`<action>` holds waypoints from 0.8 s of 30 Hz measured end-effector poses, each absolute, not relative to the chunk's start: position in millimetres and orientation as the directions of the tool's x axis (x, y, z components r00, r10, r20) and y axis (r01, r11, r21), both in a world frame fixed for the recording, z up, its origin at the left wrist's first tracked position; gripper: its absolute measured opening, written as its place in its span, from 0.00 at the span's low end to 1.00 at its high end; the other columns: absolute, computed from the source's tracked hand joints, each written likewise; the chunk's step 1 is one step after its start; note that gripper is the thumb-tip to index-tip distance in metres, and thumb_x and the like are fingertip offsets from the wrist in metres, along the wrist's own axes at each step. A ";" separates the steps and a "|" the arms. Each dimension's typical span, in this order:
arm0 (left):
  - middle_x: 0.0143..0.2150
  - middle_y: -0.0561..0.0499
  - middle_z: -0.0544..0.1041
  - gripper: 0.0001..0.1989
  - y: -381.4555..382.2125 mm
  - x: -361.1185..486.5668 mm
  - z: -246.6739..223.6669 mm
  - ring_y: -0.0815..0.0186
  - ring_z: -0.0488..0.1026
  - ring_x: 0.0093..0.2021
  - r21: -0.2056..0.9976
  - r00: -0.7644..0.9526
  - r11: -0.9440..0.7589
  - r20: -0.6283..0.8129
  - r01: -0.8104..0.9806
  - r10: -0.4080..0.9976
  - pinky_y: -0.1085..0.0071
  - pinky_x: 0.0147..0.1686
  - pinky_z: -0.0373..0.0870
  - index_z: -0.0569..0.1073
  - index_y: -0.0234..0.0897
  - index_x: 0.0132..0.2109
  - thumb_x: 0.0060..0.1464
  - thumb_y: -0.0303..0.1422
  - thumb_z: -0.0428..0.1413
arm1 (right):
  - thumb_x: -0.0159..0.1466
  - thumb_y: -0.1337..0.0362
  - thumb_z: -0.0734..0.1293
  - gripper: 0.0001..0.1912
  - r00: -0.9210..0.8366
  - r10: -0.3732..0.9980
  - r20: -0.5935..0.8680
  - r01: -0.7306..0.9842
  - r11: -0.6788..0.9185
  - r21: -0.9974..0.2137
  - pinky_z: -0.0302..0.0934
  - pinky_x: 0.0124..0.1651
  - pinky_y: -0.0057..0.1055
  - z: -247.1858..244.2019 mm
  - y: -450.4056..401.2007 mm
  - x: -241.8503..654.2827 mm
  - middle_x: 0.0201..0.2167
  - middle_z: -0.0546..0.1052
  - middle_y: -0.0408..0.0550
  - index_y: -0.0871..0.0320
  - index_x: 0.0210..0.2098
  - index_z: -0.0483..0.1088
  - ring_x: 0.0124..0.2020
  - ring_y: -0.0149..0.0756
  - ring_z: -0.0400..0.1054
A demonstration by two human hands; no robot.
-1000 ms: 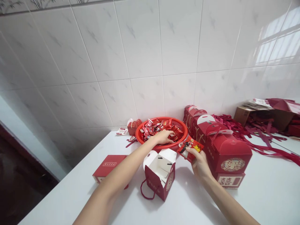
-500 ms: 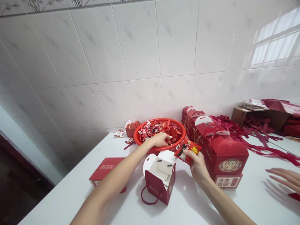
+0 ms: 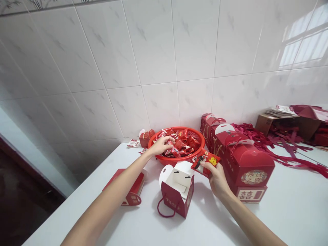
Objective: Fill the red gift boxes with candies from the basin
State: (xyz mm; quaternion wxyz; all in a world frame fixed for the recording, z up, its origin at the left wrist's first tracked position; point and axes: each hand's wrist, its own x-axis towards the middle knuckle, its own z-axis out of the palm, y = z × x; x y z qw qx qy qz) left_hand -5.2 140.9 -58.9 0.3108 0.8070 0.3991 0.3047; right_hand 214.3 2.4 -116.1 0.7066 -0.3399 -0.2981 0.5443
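My left hand (image 3: 163, 145) reaches over the left part of a round red basket (image 3: 177, 159) and touches the small red wrapped candies (image 3: 182, 144) heaped in it. Its fingers are bent and apart, with nothing clearly held between them. In my right hand (image 3: 216, 176) is a red snack packet (image 3: 205, 163), pinched by thumb and fingers just in front of the basket's right side. Between my arms a dark red box (image 3: 174, 198) stands upright with its white flaps open and a cord handle hanging at its front. Part of its pale inside shows.
Closed red boxes (image 3: 246, 164) stand in a row on the right. A flat red box (image 3: 132, 189) lies partly under my left forearm. Red ribbons (image 3: 276, 152) and a carton (image 3: 265, 125) are at back right, against the tiled wall.
My left hand has moved left within the basket, uncovering candies at its middle. My right hand keeps the packet in nearly the same place. Another person's hand at the right edge has gone from view.
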 end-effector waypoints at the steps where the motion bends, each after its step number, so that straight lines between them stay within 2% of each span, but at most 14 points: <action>1: 0.45 0.45 0.78 0.16 138.5 -6.6 -56.8 0.60 0.74 0.43 0.747 0.484 -0.484 0.249 0.455 0.839 0.65 0.45 0.70 0.75 0.34 0.43 0.49 0.39 0.61 | 0.42 0.62 0.78 0.17 0.229 0.972 0.053 -0.561 0.176 -0.809 0.72 0.37 0.32 -116.1 2.4 214.5 0.31 0.83 0.45 0.59 0.32 0.78 0.30 0.39 0.77; 4: 0.46 0.44 0.79 0.20 123.4 -8.0 -43.3 0.62 0.75 0.38 0.788 0.477 -0.446 0.224 0.425 0.850 0.65 0.40 0.71 0.74 0.34 0.47 0.51 0.43 0.61 | 0.43 0.61 0.78 0.18 0.224 0.972 0.069 -0.539 0.182 -0.823 0.71 0.39 0.33 -116.4 2.4 215.0 0.33 0.83 0.46 0.58 0.34 0.78 0.32 0.39 0.77; 7: 0.46 0.44 0.80 0.21 95.2 -5.2 -25.7 0.64 0.76 0.35 0.861 0.573 -0.374 0.122 0.346 0.810 0.65 0.39 0.72 0.73 0.35 0.51 0.54 0.42 0.61 | 0.46 0.59 0.78 0.18 0.223 0.966 0.128 -0.493 0.225 -0.840 0.70 0.39 0.33 -118.8 3.5 215.5 0.35 0.82 0.46 0.57 0.36 0.77 0.34 0.39 0.76; 9: 0.47 0.44 0.80 0.21 71.9 -2.2 -17.6 0.62 0.77 0.40 0.868 0.684 -0.376 0.060 0.324 0.727 0.64 0.42 0.73 0.73 0.36 0.52 0.53 0.40 0.62 | 0.49 0.58 0.77 0.16 0.222 0.956 0.192 -0.438 0.273 -0.857 0.67 0.34 0.31 -121.8 4.7 216.7 0.32 0.81 0.45 0.57 0.35 0.76 0.31 0.37 0.73; 11: 0.55 0.43 0.77 0.24 48.2 -0.6 -14.2 0.58 0.76 0.49 0.818 0.761 -0.447 0.017 0.362 0.648 0.61 0.47 0.73 0.71 0.39 0.57 0.54 0.38 0.63 | 0.52 0.57 0.77 0.13 0.214 0.945 0.247 -0.381 0.313 -0.870 0.63 0.29 0.28 -124.5 5.3 218.9 0.27 0.78 0.43 0.57 0.31 0.74 0.26 0.33 0.69; 13: 0.62 0.44 0.72 0.24 25.9 -2.1 -14.5 0.55 0.71 0.58 0.674 0.793 -0.596 0.026 0.436 0.609 0.57 0.56 0.69 0.70 0.43 0.60 0.57 0.37 0.61 | 0.55 0.57 0.76 0.12 0.196 0.932 0.303 -0.324 0.354 -0.878 0.61 0.28 0.27 -124.2 4.1 221.4 0.25 0.76 0.42 0.57 0.30 0.73 0.25 0.31 0.66; 15: 0.66 0.43 0.67 0.21 6.3 -7.7 -16.6 0.51 0.64 0.65 0.503 0.777 -0.684 0.037 0.528 0.628 0.52 0.61 0.63 0.72 0.44 0.60 0.59 0.37 0.58 | 0.57 0.55 0.75 0.12 0.156 0.917 0.368 -0.266 0.398 -0.878 0.64 0.32 0.29 -119.1 0.4 223.1 0.29 0.79 0.44 0.57 0.33 0.75 0.29 0.34 0.70; 17: 0.69 0.43 0.62 0.20 -9.6 -16.6 -19.5 0.47 0.59 0.68 0.400 0.728 -0.672 0.018 0.623 0.685 0.48 0.63 0.60 0.73 0.45 0.59 0.61 0.40 0.56 | 0.59 0.54 0.74 0.14 0.091 0.904 0.418 -0.213 0.428 -0.879 0.68 0.40 0.33 -110.1 -5.2 222.6 0.36 0.82 0.48 0.56 0.38 0.77 0.36 0.39 0.74; 20: 0.72 0.42 0.56 0.25 -25.7 -32.1 -25.5 0.44 0.53 0.71 0.377 0.647 -0.585 -0.050 0.718 0.761 0.46 0.63 0.59 0.70 0.47 0.62 0.60 0.45 0.57 | 0.60 0.53 0.73 0.16 -0.046 0.894 0.446 -0.149 0.436 -0.888 0.70 0.46 0.37 -96.6 -14.1 217.2 0.42 0.82 0.50 0.56 0.42 0.78 0.43 0.44 0.76; 24: 0.73 0.42 0.55 0.35 -34.8 -47.4 -37.7 0.42 0.53 0.71 0.449 0.560 -0.468 -0.091 0.761 0.823 0.49 0.64 0.60 0.64 0.46 0.67 0.56 0.51 0.58 | 0.61 0.55 0.72 0.15 -0.196 0.877 0.439 -0.042 0.439 -0.897 0.69 0.50 0.38 -89.0 -21.4 208.0 0.43 0.82 0.48 0.55 0.44 0.79 0.45 0.45 0.75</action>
